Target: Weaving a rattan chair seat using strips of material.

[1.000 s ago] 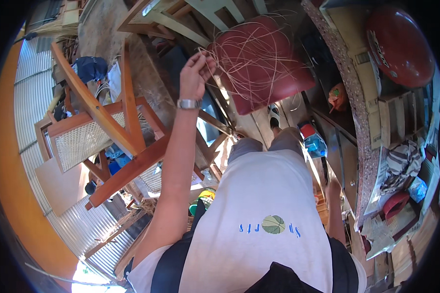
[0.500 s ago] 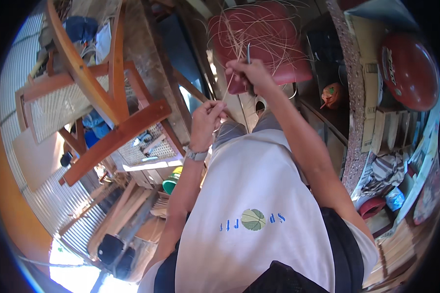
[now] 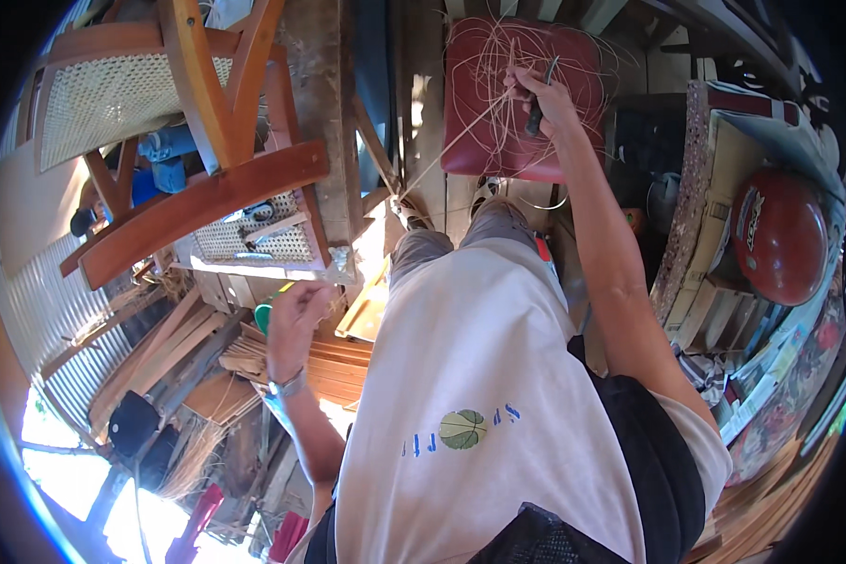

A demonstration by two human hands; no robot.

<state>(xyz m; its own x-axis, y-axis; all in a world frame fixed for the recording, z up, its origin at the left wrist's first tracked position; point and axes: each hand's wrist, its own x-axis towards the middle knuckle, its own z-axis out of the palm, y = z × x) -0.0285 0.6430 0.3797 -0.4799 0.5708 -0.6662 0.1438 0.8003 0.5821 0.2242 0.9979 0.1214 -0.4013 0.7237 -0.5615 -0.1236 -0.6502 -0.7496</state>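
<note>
My right hand (image 3: 547, 101) is closed round the dark handle of a knife (image 3: 535, 120), its narrow blade pointing away from me. The fingertips of that hand also pinch a pale cane strand (image 3: 456, 141). The strand stretches down and left from there, in line with my left hand (image 3: 296, 320). That hand is drawn back beside my left hip, fingers curled together as in a pinch; the thin strand is hard to make out close to it. Beneath my right hand, a tangle of loose cane strands (image 3: 498, 56) lies on a red padded seat (image 3: 526, 162).
At the left stands a wooden chair frame (image 3: 207, 202) with a woven cane panel (image 3: 132, 89). Stacked wood strips (image 3: 334, 362) lie beyond my left hand. On the right, a red helmet (image 3: 782, 235) sits by cardboard (image 3: 705, 211). My feet are before the seat.
My left hand has pulled back down and left, away from my right hand. My right hand, with the knife, has moved slightly farther and right. The view has shifted too.
</note>
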